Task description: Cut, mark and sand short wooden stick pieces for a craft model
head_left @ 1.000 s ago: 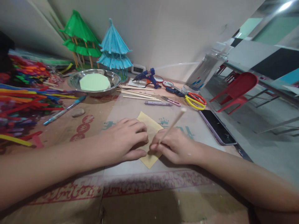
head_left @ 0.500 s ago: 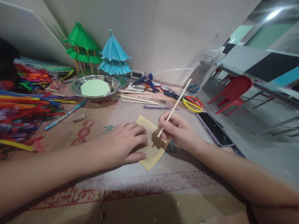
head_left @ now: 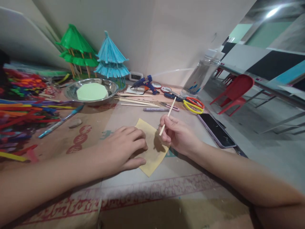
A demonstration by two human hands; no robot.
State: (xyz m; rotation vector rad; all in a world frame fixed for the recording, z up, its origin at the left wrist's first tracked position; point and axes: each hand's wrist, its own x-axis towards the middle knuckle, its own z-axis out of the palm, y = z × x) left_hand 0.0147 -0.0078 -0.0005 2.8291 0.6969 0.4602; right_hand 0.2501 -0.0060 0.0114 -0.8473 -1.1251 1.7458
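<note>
A square of yellow paper (head_left: 152, 157) lies on the covered table in front of me, one corner towards me. My left hand (head_left: 127, 146) rests palm down over its left part, fingers loosely spread, covering that side of the sheet. Above the paper's right corner, my right hand (head_left: 175, 132) pinches a thin pale wooden stick (head_left: 171, 109) between thumb and fingers. The stick slants up and away, its lower end clear of the paper. Beyond the hands lie a purple pen (head_left: 154, 109) and several more wooden sticks (head_left: 135, 101).
A metal bowl (head_left: 68, 94) holds a light green paper shape. Behind stand green (head_left: 76, 41) and blue (head_left: 111, 54) pavilion models, a glue gun (head_left: 145, 83) and a water bottle (head_left: 200, 76). Scissors (head_left: 194, 106) and a phone (head_left: 216, 130) lie right; colourful pipe cleaners (head_left: 21, 117) left.
The stick in my right hand has tilted and now looks shorter, its top end lower. My left hand stays on the paper. The whole view has shifted slightly.
</note>
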